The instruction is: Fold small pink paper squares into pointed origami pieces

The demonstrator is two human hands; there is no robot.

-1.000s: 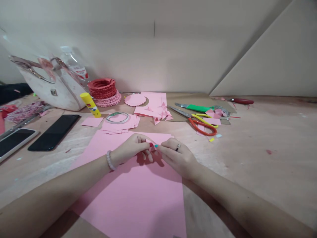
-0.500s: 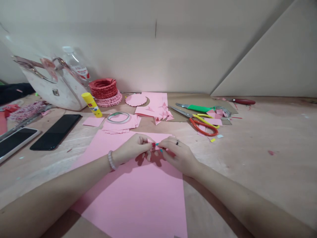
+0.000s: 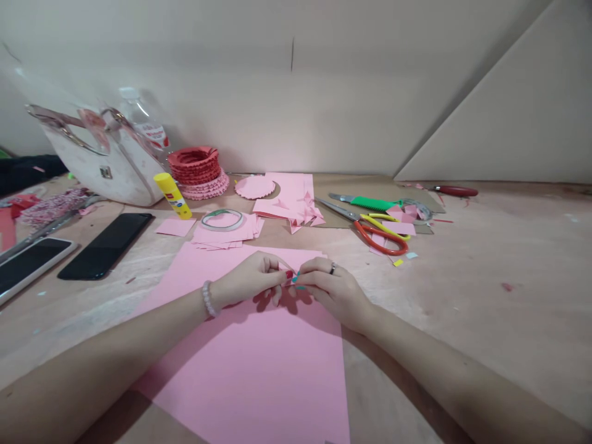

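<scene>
Between my fingertips is a small piece of pink paper [image 3: 287,269], mostly covered by my hands, so its folded shape is hard to make out. My left hand [image 3: 256,277], with a beaded bracelet at the wrist, pinches it from the left. From the right, my right hand [image 3: 333,287], wearing a ring, pinches the same piece, fingertips almost meeting the left ones. Both hands are just above a large pink sheet [image 3: 259,364]. Beyond them lie a stack of pink paper squares [image 3: 222,237] with a tape roll [image 3: 222,219] on top, and several small folded pink paper pieces [image 3: 303,213].
Orange-and-yellow-handled scissors [image 3: 382,237] and a green-handled knife [image 3: 370,202] lie at the back right. A glue stick [image 3: 173,196], stacked red rings [image 3: 193,163], a black phone [image 3: 106,245], a white phone [image 3: 34,265], a white handbag [image 3: 106,166] and a bottle [image 3: 148,123] stand or lie left.
The right fingertips have shifted slightly down on the paper, and a slim edge of it now rises between the hands. Everything else stays in place apart from a slight camera shift.
</scene>
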